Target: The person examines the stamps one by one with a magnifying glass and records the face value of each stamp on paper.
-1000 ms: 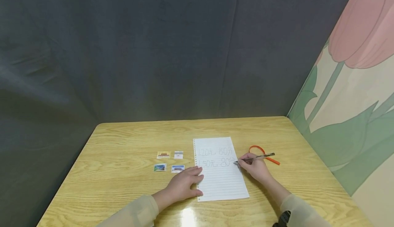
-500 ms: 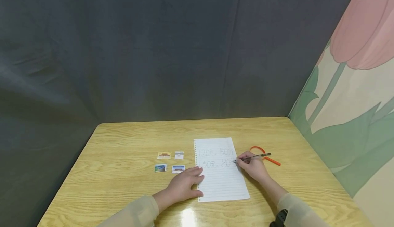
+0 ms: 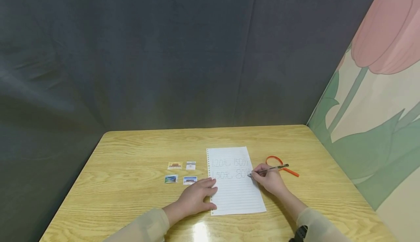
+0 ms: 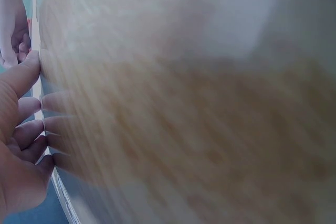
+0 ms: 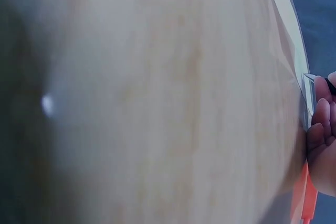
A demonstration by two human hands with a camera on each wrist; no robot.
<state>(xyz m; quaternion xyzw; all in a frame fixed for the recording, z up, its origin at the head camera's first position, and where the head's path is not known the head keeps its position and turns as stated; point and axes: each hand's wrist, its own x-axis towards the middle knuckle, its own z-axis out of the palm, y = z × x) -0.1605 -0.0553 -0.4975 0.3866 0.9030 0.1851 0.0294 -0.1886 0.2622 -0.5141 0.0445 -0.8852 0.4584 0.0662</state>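
Observation:
A lined sheet of paper (image 3: 237, 198) with punched holes down its left side lies on the wooden table. Two rows of large handwriting, including "1.20元" and "1.50元", run across its upper part. My right hand (image 3: 271, 181) pinches a pen (image 3: 273, 168), its tip at the end of the second row near the sheet's right edge. The left hand (image 3: 197, 196) rests with spread fingers on the sheet's left edge. In the left wrist view that hand's fingertips (image 4: 32, 66) press down along the paper. In the right wrist view the curled right-hand fingers (image 5: 321, 111) hold the pen near its tip.
Several small stamp-like pictures (image 3: 175, 165) lie left of the paper, the nearest (image 3: 190, 180) just beyond the left hand. Behind the right hand lies an orange-red looped object (image 3: 291, 172). A dark curtain (image 3: 174, 52) borders the table's back, and a flower-painted wall (image 3: 377, 136) its right.
The pen tip has shifted slightly left and down at the end of the second row, with a bit more writing there. My left hand stays put on the paper.

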